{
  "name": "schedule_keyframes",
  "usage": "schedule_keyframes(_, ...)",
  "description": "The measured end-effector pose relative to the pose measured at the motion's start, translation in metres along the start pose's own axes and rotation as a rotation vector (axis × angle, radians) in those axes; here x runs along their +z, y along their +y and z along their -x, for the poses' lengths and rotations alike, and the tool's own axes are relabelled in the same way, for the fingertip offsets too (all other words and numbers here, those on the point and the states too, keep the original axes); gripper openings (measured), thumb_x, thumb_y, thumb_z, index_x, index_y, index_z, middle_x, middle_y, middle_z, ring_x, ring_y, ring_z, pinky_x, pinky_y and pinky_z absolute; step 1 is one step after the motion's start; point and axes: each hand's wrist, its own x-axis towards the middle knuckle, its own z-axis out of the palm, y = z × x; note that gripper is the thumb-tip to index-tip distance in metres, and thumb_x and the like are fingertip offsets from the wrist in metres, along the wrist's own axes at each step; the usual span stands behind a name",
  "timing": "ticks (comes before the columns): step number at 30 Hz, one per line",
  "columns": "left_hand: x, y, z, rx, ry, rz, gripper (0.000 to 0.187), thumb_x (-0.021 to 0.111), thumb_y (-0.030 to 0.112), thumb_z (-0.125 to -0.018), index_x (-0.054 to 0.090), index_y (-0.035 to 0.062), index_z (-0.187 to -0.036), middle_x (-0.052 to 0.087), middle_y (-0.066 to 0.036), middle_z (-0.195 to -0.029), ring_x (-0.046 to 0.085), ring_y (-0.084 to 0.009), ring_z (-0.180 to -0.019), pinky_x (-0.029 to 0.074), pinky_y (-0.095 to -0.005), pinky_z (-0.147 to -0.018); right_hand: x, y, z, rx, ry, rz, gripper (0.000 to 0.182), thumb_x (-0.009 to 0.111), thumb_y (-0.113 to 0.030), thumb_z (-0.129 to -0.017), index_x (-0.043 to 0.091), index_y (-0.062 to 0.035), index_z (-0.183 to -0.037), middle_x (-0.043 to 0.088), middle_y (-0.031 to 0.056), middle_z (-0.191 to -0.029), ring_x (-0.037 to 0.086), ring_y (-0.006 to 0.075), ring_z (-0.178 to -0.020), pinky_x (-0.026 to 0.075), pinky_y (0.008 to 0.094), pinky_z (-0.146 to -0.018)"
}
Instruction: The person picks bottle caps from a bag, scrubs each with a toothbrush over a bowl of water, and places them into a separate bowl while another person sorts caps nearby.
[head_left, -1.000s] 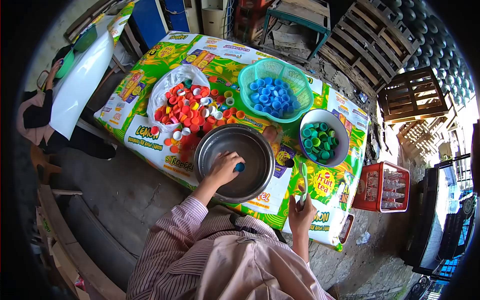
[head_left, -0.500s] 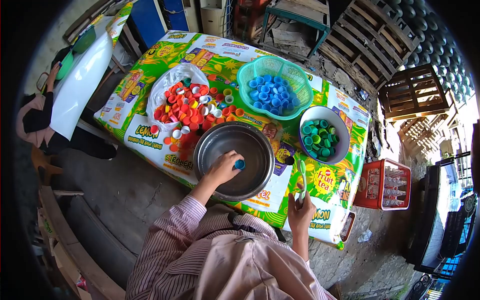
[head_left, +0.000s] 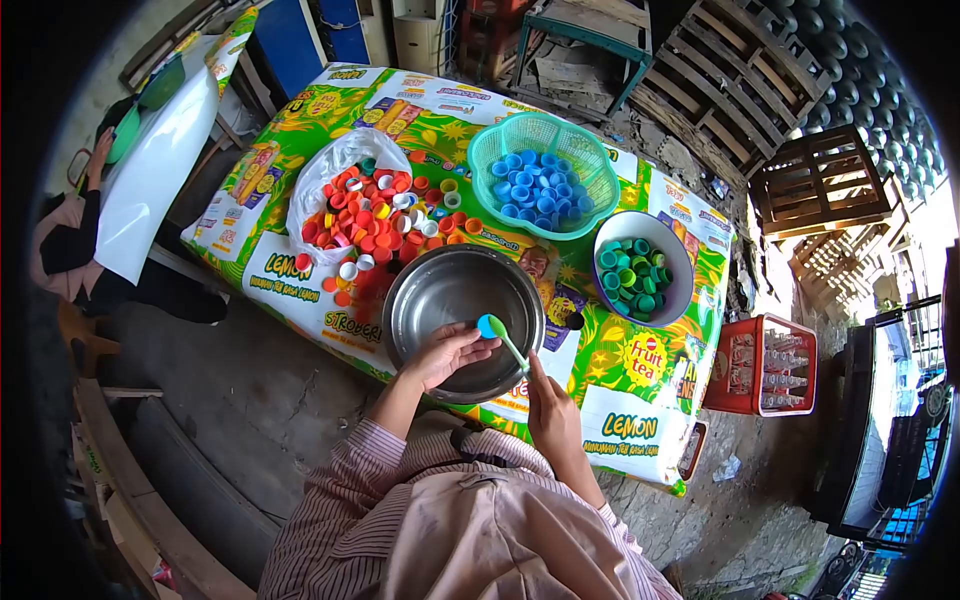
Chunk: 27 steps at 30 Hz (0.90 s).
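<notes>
Over the metal basin point(head_left: 425, 290), my left hand point(head_left: 446, 358) pinches a blue bottle cap point(head_left: 486, 327) between its fingertips. My right hand point(head_left: 555, 415) grips a light green toothbrush point(head_left: 516, 353) by the handle, at the basin's right rim. The brush head is at the cap's opening; the bristles are hidden. Left of and behind the basin, red, orange and white caps point(head_left: 380, 225) spill from a white plastic bag point(head_left: 308, 195). A mint green basket point(head_left: 603, 195) holds blue caps, and a white bowl point(head_left: 682, 290) holds green caps.
A bright printed sheet point(head_left: 625, 400) covers the table. One dark cap point(head_left: 574, 321) lies right of the basin. A red crate of bottles point(head_left: 735, 365) stands on the floor at the right, with wooden pallets point(head_left: 740, 70) behind. Another person's hand point(head_left: 101, 155) shows at far left.
My left hand has lifted the blue cap from low in the basin and turned it. My right hand has moved left, bringing the toothbrush head to the cap.
</notes>
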Motion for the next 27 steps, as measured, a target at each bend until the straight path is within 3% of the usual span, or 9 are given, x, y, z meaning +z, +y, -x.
schedule_keyframes(7,-0.001,-0.003,0.013,-0.003,-0.002,0.185,0.028,0.045,0.015,-0.090,0.049,0.0014,-0.114,0.052,-0.013,-0.117,0.052,-0.0230,-0.108,0.045,-0.0339,-0.089,0.004,-0.002,-0.014,0.005,0.059,0.050,0.049,0.050,-0.013,-0.084,0.037,-0.0201,-0.131,0.059,0.0127,-0.072,0.057,0.0313,-0.054,0.045,0.0408,-0.047)
schedule_keyframes(11,0.005,-0.005,0.018,0.164,0.194,-0.198,0.024,0.047,0.013,-0.090,0.049,0.0001,-0.110,0.058,-0.007,-0.102,0.056,-0.0155,-0.099,0.045,-0.0266,-0.083,-0.003,-0.012,-0.019,-0.031,-0.137,0.042,0.047,0.048,-0.007,-0.084,0.040,-0.0139,-0.129,0.060,0.0180,-0.078,0.059,0.0337,-0.064,0.047,0.0398,-0.056)
schedule_keyframes(13,0.003,-0.007,0.017,0.472,0.214,-0.687,0.021,0.047,0.012,-0.090,0.048,-0.0031,-0.105,0.058,-0.007,-0.092,0.058,-0.0128,-0.089,0.045,-0.0251,-0.078,-0.003,0.000,-0.025,0.038,-0.031,-0.046,0.046,0.048,-0.006,-0.084,0.040,-0.0141,-0.129,0.061,0.0189,-0.081,0.059,0.0356,-0.067,0.047,0.0399,-0.059)
schedule_keyframes(15,0.003,-0.008,0.020,0.530,0.263,-0.748,0.018,0.046,0.010,-0.090,0.047,-0.0048,-0.102,0.057,-0.008,-0.085,0.058,-0.0119,-0.081,0.046,-0.0242,-0.073,-0.007,-0.002,-0.025,-0.033,0.005,-0.090,0.049,0.048,-0.008,-0.083,0.039,-0.0165,-0.130,0.061,0.0153,-0.079,0.059,0.0343,-0.065,0.046,0.0426,-0.055)
schedule_keyframes(17,0.002,-0.006,0.021,0.538,0.279,-0.820,0.019,0.044,0.010,-0.090,0.046,-0.0037,-0.103,0.058,-0.009,-0.086,0.059,-0.0130,-0.081,0.046,-0.0250,-0.074,-0.014,-0.015,-0.021,-0.048,-0.146,-0.127,0.049,0.048,-0.006,-0.083,0.038,-0.0155,-0.130,0.061,0.0164,-0.078,0.059,0.0353,-0.067,0.046,0.0426,-0.057)
schedule_keyframes(21,0.004,-0.008,0.020,0.473,0.221,-0.711,0.021,0.039,0.009,-0.092,0.044,-0.0027,-0.109,0.057,-0.011,-0.093,0.059,-0.0159,-0.086,0.046,-0.0270,-0.079,-0.007,-0.002,-0.026,0.046,-0.080,-0.202,0.049,0.048,-0.006,-0.083,0.038,-0.0151,-0.130,0.060,0.0204,-0.077,0.058,0.0372,-0.067,0.044,0.0425,-0.058)
schedule_keyframes(23,0.006,-0.009,0.020,0.428,0.100,-0.335,0.026,0.033,0.012,-0.094,0.039,-0.0013,-0.116,0.053,-0.013,-0.106,0.054,-0.0198,-0.099,0.045,-0.0347,-0.089,-0.010,-0.007,-0.023,0.046,-0.076,-0.257,0.048,0.047,-0.005,-0.084,0.038,-0.0129,-0.130,0.059,0.0212,-0.074,0.059,0.0375,-0.066,0.044,0.0419,-0.059)
schedule_keyframes(25,0.010,-0.006,0.022,0.402,0.081,-0.257,0.027,0.032,0.012,-0.094,0.039,-0.0009,-0.116,0.053,-0.013,-0.106,0.054,-0.0201,-0.098,0.046,-0.0358,-0.089,-0.013,-0.016,-0.020,0.005,-0.164,-0.323,0.048,0.046,-0.003,-0.084,0.038,-0.0106,-0.130,0.060,0.0210,-0.072,0.059,0.0377,-0.067,0.045,0.0409,-0.060)
schedule_keyframes(27,0.013,-0.007,0.020,0.375,0.059,-0.176,0.027,0.031,0.013,-0.095,0.040,-0.0005,-0.117,0.053,-0.013,-0.106,0.055,-0.0203,-0.097,0.046,-0.0369,-0.088,-0.006,-0.008,-0.020,-0.015,-0.099,-0.320,0.048,0.046,-0.003,-0.084,0.037,-0.0094,-0.130,0.059,0.0211,-0.070,0.059,0.0371,-0.066,0.045,0.0396,-0.060)
